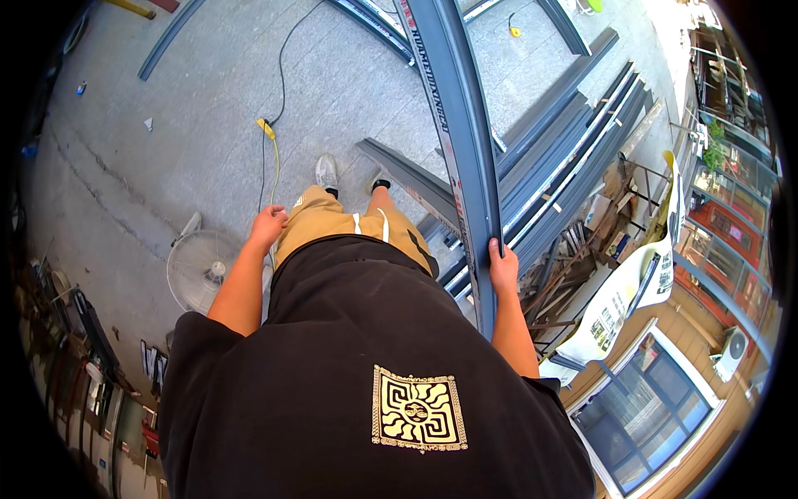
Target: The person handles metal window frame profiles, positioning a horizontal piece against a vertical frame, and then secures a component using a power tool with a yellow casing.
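Note:
My right hand (503, 262) is closed around the edge of a long grey metal profile (465, 125), near its lower end. The profile stretches away from my right side toward the far edge of the view, with a printed protective strip along its left face. The right thumb rests on top of its edge; the other fingers are partly hidden. My left hand (270, 224) hangs beside my tan shorts (332, 220), with nothing seen in it and its fingers loosely bent. A shorter grey profile (411, 179) lies on the ground and passes behind the held one.
Several long grey profiles (573, 150) lie stacked to the right. A white fan (204, 270) stands left of me. A yellow socket (266, 129) with its cable lies on the paving ahead. Scrap wood and metal (565, 279), a white banner (623, 299) and a window (648, 407) are at right.

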A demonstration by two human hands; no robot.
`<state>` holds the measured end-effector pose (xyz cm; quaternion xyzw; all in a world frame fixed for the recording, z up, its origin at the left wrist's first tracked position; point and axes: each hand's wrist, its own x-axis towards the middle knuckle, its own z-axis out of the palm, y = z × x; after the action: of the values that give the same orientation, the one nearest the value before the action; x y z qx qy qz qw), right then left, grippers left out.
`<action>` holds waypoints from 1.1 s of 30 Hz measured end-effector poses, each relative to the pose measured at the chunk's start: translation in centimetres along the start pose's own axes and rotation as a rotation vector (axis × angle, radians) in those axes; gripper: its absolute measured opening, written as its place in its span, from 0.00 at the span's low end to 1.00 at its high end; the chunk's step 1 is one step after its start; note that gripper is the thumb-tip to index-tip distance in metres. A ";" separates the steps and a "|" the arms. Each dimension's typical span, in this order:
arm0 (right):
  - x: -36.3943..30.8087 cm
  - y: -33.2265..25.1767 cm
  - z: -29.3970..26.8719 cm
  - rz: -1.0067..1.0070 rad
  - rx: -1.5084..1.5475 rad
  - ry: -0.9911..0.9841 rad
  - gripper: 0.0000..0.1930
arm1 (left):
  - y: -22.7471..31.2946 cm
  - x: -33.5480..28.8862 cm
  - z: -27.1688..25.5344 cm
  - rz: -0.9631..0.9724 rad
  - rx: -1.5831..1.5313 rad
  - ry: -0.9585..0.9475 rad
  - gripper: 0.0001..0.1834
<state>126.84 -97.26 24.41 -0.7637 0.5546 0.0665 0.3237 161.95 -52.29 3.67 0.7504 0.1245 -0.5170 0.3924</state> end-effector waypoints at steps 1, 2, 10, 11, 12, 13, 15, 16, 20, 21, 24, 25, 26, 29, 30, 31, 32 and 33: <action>-0.2 0.5 0.4 -0.021 0.016 0.019 0.30 | 0.3 0.1 0.0 0.002 -0.007 -0.005 0.27; -0.3 0.9 0.6 -0.023 0.017 0.019 0.30 | 0.6 0.1 0.0 0.003 -0.008 -0.004 0.27; -1.6 1.7 0.6 -0.006 -0.045 -0.029 0.30 | 2.3 -0.8 0.5 0.011 -0.017 0.011 0.23; -1.8 1.6 0.5 -0.002 -0.060 -0.024 0.30 | 2.1 -0.9 0.5 0.016 -0.016 0.012 0.23; -1.9 1.5 0.5 -0.003 -0.057 -0.020 0.30 | 1.9 -0.9 0.6 0.020 -0.011 0.008 0.23; -2.0 1.1 0.6 -0.024 -0.027 0.003 0.30 | 1.8 -0.6 0.6 0.029 -0.002 0.003 0.22; -1.9 0.5 0.7 -0.043 0.011 0.035 0.30 | 1.4 -0.6 0.3 0.032 -0.001 0.006 0.22; -1.8 -0.2 0.2 0.008 -0.050 -0.029 0.31 | 1.5 -0.6 0.4 0.027 -0.005 0.009 0.23; -1.5 -3.3 -0.3 0.002 -0.088 -0.025 0.33 | 3.0 -1.5 0.6 0.020 0.025 0.013 0.22; -1.4 -4.2 -0.6 0.010 -0.103 -0.029 0.32 | 3.5 -1.8 0.8 0.029 0.052 0.012 0.22; -1.6 -7.2 -0.6 0.008 -0.144 0.026 0.30 | 4.9 -1.7 1.5 0.042 0.172 0.024 0.22; -1.2 -8.5 -0.2 0.025 -0.171 0.024 0.30 | 5.3 -1.0 1.3 0.066 0.187 0.018 0.23; -1.0 -9.0 0.1 0.024 -0.144 0.037 0.30 | 6.5 -0.9 1.3 0.088 0.205 0.027 0.23; 0.1 -9.9 -1.5 0.004 -0.224 0.039 0.33 | 10.4 -0.9 3.9 0.125 0.208 0.008 0.24; 0.6 -9.5 -2.4 0.008 -0.208 0.050 0.33 | 11.8 -1.1 5.4 0.140 0.222 0.009 0.24; 1.5 -9.2 -3.3 -0.035 -0.188 0.044 0.34 | 14.0 -1.2 6.8 0.193 0.282 -0.037 0.25; 2.5 -9.0 -4.4 -0.075 -0.170 0.042 0.34 | 16.6 -1.5 8.7 0.246 0.342 -0.087 0.27; 3.8 -8.7 -5.8 -0.087 -0.186 0.017 0.34 | 19.1 -1.9 10.7 0.272 0.363 -0.087 0.27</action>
<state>134.46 -102.07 30.85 -0.8143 0.5152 0.0971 0.2491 165.24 -72.17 12.48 0.7957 -0.0896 -0.5051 0.3220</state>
